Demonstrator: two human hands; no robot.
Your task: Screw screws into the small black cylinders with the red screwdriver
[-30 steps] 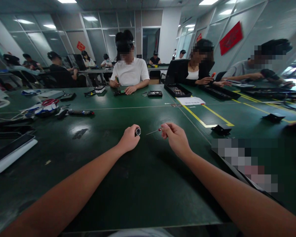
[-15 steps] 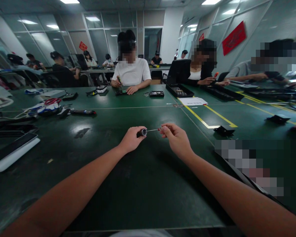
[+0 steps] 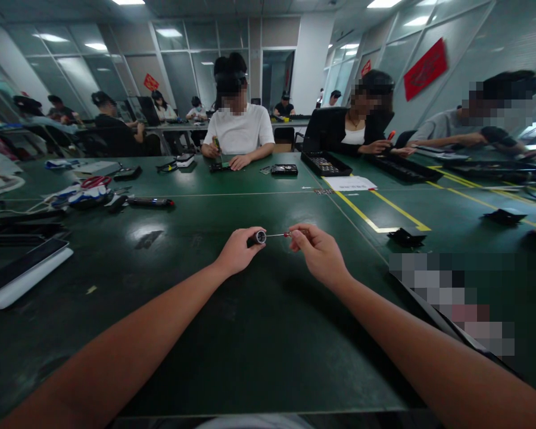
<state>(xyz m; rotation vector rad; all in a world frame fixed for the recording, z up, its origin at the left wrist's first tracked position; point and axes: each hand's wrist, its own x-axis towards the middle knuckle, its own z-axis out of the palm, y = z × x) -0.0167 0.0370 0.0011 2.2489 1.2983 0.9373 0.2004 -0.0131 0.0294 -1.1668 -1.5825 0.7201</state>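
Observation:
My left hand (image 3: 236, 253) is closed around a short black cylinder (image 3: 259, 237), whose round, silvery-rimmed end faces me. In line with it, a thin screwdriver (image 3: 286, 235) with a reddish collar is pinched in the fingers of my right hand (image 3: 319, 253). Its metal shaft runs left to the side of the cylinder, near the rim. I cannot tell whether the tip sits in a screw or just touches the surface. Most of the screwdriver's handle and the cylinder's body are hidden by my fingers. Both hands are over the green table (image 3: 259, 333).
On the left lie a black pen-like tool (image 3: 150, 203), a tangle of cables (image 3: 89, 193) and a black-and-white device (image 3: 27, 277). A black bracket (image 3: 407, 238) sits to the right near yellow tape lines. Across the table, a person in a white shirt (image 3: 239, 128) works with a screwdriver.
My right hand and the screwdriver have shifted very slightly left toward the cylinder. My left hand keeps nearly the same place and hold.

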